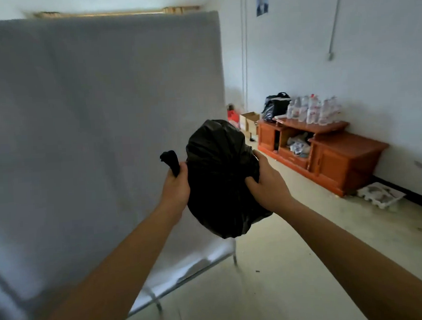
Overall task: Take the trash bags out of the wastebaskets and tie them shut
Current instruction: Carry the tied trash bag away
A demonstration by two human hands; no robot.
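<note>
Gripping the black trash bag (pixel 221 179): left hand (pixel 176 189) round its twisted neck (pixel 171 159), right hand (pixel 267 185) pinching its side; bottle labels (pixel 312 110) unreadable.

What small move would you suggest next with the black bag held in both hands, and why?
Probably pull a second strand up with the right hand and cross it over the twisted end the left hand grips; the bag shows no knot yet.

Trash bag (pixel 221 176): thin black plastic, crinkled, faint sheen. Mattress (pixel 99 132): grey cloth, matt, nubbly. Bed frame (pixel 187 277): pale metal tubing. TV cabinet (pixel 328 157): orange-brown wood, glossy. Bottles (pixel 310 109): clear plastic.
</note>
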